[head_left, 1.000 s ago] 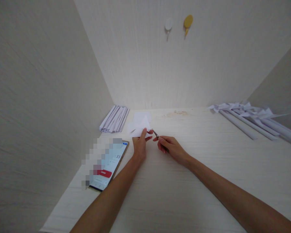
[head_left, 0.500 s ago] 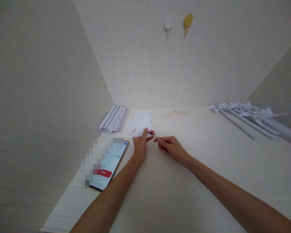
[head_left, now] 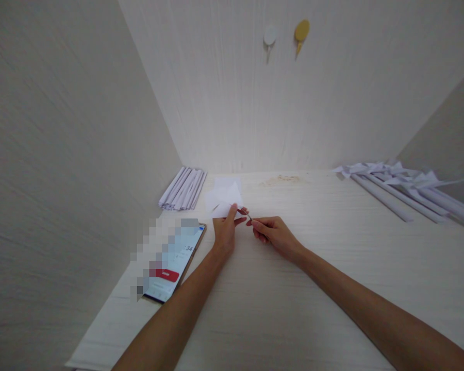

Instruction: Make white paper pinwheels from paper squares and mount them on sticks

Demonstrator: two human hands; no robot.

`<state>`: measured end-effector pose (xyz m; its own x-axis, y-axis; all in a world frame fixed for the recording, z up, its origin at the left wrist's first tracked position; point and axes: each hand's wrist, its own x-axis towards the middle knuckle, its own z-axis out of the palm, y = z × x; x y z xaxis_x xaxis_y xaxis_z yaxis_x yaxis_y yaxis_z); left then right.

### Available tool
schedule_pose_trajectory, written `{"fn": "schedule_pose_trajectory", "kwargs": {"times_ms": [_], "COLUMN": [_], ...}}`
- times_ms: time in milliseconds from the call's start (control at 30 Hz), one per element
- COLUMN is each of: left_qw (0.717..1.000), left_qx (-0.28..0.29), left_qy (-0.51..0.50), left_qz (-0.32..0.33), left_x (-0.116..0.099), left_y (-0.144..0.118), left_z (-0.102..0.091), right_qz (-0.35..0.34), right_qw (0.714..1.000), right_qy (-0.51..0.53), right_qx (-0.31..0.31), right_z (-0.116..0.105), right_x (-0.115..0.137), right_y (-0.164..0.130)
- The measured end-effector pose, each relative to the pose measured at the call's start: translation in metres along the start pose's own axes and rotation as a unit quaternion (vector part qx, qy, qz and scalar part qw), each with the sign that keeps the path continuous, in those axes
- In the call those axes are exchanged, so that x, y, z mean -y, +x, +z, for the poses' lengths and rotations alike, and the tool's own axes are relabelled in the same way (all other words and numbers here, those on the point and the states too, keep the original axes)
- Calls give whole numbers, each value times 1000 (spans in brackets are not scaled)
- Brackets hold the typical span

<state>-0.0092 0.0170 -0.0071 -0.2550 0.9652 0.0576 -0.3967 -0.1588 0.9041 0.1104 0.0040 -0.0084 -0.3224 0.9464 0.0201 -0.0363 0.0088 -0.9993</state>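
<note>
My left hand is closed on a piece of white paper, thumb on top, near the middle of the table. A paper square lies just beyond it, and the white sheets overlap so their edges are hard to separate. To the right, my right hand pinches a small, thin, dark tool. This tool points toward the left fingers and the paper's near right corner. It is too small to tell its kind, and its far end is hidden by the paper and fingers.
A bundle of rolled paper sticks lies at the back left. In front of it, a lit phone sits beside my left forearm. Paper pinwheels with rolled sticks lie at the right. Two hooks, white and yellow, hang on the wall.
The paper in my left hand has tilted slightly, showing flatter against the sheets behind. Both hands keep nearly the same place and hold; the whole view has shifted a little.
</note>
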Motion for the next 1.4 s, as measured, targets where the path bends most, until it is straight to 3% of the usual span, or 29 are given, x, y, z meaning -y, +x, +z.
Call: {"fn": "schedule_pose_trajectory", "kwargs": {"times_ms": [1167, 1400], "left_qw": [1000, 998], "left_qx": [-10, -52], "left_qy": [-6, -13], "left_qz": [-8, -12], "left_x": [0, 0], "left_y": [1, 2], "left_z": [1, 1], "right_qz": [0, -4], "right_qw": [999, 999], "right_qy": [-38, -51], "right_qx": [-22, 9], "right_z": [1, 1], "right_x": [1, 4], "right_y": [-1, -1]}}
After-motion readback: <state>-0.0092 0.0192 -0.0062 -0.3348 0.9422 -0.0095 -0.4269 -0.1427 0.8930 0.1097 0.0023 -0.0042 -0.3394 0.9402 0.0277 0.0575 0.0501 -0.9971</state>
